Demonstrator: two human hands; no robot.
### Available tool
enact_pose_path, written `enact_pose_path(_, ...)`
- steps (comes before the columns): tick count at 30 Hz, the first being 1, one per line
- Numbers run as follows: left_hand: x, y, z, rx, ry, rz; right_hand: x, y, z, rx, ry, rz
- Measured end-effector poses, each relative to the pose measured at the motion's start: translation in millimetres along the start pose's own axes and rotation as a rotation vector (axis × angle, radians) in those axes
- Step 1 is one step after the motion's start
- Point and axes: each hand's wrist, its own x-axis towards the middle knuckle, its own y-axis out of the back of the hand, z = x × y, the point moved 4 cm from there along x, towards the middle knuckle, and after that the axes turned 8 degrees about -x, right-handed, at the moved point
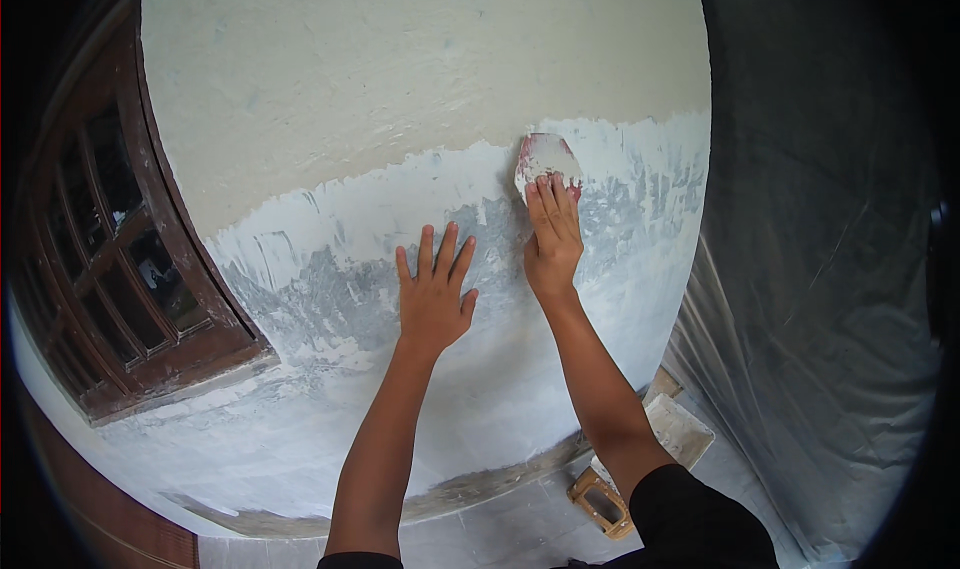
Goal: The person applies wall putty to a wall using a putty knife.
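Note:
My left hand (435,299) rests against the wall (400,89) with fingers spread, on the patchy white and grey plastered band below the smoother cream upper part. Higher and to the right, my right hand (553,237) grips a flat red scraper (545,152) smeared with white filler and holds it on the plaster, near the boundary with the cream area. My fingers lie over the lower part of the scraper; its handle, if any, is hidden.
A brown wooden window (120,219) with small panes is at left. Dark, wrinkled plastic sheeting (820,319) hangs at right. On the grey floor (480,529), beside the wall's base, sit a white filler-smeared tray (685,429) and a small wooden frame-like object (598,504), partly behind my right arm.

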Motion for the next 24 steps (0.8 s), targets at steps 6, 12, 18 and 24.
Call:
enact_pose_path(6,3.4,-2.0,2.4,-0.006,-0.005,0.009,9.9,-18.9,1.1,0.010,0.035,-0.006)
enact_pose_path(12,1.5,-0.4,0.0,0.006,0.008,-0.010,14.5,21.0,-1.1,0.128,-0.202,0.056)
enact_pose_path(18,1.1,0.0,0.4,0.004,0.003,0.003,35.7,2.4,41.8,0.958,-1.050,0.136)
enact_pose_path(24,2.8,-2.1,2.5,0.005,0.006,-0.019,23.4,-26.2,79.2,1.209,-1.251,0.029)
